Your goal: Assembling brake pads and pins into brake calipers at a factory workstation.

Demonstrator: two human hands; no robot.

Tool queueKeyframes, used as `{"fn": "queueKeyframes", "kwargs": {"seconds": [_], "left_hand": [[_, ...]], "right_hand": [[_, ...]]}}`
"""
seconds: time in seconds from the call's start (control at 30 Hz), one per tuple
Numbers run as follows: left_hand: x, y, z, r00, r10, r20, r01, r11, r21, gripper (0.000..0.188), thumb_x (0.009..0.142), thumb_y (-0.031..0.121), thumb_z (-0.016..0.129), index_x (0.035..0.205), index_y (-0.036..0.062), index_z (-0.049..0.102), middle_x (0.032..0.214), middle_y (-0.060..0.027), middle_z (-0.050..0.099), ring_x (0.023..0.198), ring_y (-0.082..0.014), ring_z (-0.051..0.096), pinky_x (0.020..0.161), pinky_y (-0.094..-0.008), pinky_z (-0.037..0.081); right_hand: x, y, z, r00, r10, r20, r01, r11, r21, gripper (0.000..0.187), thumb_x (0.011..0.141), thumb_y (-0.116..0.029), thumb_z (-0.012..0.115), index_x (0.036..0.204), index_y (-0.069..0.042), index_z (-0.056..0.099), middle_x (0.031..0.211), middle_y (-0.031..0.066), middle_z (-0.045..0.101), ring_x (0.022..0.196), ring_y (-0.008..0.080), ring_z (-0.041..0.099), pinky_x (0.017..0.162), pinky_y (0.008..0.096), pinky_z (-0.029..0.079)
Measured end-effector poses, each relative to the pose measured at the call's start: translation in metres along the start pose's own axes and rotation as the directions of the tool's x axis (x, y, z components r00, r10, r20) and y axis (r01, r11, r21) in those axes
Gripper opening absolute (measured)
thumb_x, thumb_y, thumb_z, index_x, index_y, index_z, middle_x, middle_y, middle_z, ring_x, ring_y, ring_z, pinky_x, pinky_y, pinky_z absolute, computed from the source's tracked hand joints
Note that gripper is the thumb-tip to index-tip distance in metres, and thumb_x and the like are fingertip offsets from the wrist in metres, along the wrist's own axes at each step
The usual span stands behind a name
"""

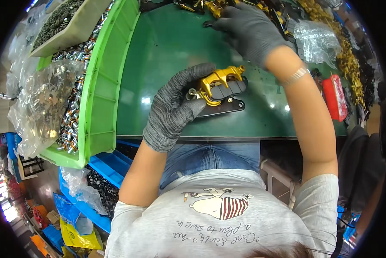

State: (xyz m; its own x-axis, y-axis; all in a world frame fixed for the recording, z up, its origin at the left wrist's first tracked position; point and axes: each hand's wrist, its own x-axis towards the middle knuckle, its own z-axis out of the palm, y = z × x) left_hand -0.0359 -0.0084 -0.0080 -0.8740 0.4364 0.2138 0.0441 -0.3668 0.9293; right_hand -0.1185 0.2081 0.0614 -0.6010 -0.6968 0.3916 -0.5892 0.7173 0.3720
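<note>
My left hand (pixel 175 103), in a dark grey knit glove, is closed on a gold brake caliper (pixel 221 80) above the green tabletop. Dark brake pads (pixel 228 89) sit in the caliper's opening. Along its lower side runs a black bracket (pixel 221 108) with a hole at its right end. My right hand (pixel 253 34), gloved in grey, is at the far side of the table beside a heap of gold and black parts (pixel 210 5). Its fingers are blurred, so their grip cannot be made out. A small black piece (pixel 208 24) shows near its fingertips.
To the left, a green bin (pixel 100 86) holds metal fittings, a bag and a smaller tray (pixel 72 32). A blue bin (pixel 87 210) with black rings stands below. On the right lie clear plastic wrap (pixel 317 41), a red container (pixel 334 98) and more gold parts (pixel 347 60).
</note>
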Motion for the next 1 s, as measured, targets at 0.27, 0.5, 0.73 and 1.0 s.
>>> {"fn": "queueKeyframes", "kwargs": {"seconds": [0.27,0.5,0.73,1.0], "left_hand": [[0.000,0.001,0.001,1.000,-0.028,-0.009,0.027,0.995,-0.100,0.055,0.071,0.021,0.069,0.119,-0.0021,0.054,0.118,-0.0148,0.058,0.110,-0.0251,0.055,0.098,-0.0366,0.040],[0.001,0.000,-0.003,1.000,-0.012,0.025,0.014,0.998,-0.056,0.055,0.069,0.022,0.067,0.117,-0.0030,0.056,0.115,-0.0169,0.060,0.109,-0.0270,0.056,0.098,-0.0365,0.040],[0.000,-0.004,-0.007,1.000,-0.023,0.010,0.023,1.000,-0.002,0.054,0.068,0.019,0.065,0.117,-0.0025,0.056,0.115,-0.0173,0.060,0.109,-0.0269,0.056,0.099,-0.0362,0.041],[0.004,-0.005,-0.008,0.994,0.070,0.082,-0.067,0.997,-0.036,0.055,0.068,0.019,0.065,0.117,-0.0015,0.056,0.117,-0.0173,0.059,0.111,-0.0277,0.055,0.099,-0.0370,0.041]], "right_hand": [[0.030,-0.010,0.023,0.944,0.132,0.302,-0.037,0.953,-0.301,0.021,0.077,-0.018,0.054,0.094,-0.012,0.065,0.103,0.0091,0.061,0.105,0.0244,0.052,0.090,0.0441,0.039],[0.015,-0.023,-0.032,0.824,0.087,0.560,-0.105,0.994,0.000,0.023,0.075,-0.024,0.061,0.092,-0.008,0.060,0.090,0.0092,0.058,0.089,0.0266,0.055,0.075,0.0410,0.046],[-0.023,-0.038,-0.054,0.918,0.376,0.129,-0.384,0.753,0.534,0.024,0.077,-0.021,0.063,0.095,-0.005,0.058,0.085,0.0134,0.062,0.083,0.0262,0.060,0.074,0.0367,0.048],[-0.135,-0.072,-0.067,0.318,0.878,0.358,-0.388,-0.224,0.894,0.032,0.087,-0.020,0.060,0.114,-0.003,0.059,0.092,0.0044,0.062,0.071,0.0131,0.059,0.061,0.0235,0.050]]}}
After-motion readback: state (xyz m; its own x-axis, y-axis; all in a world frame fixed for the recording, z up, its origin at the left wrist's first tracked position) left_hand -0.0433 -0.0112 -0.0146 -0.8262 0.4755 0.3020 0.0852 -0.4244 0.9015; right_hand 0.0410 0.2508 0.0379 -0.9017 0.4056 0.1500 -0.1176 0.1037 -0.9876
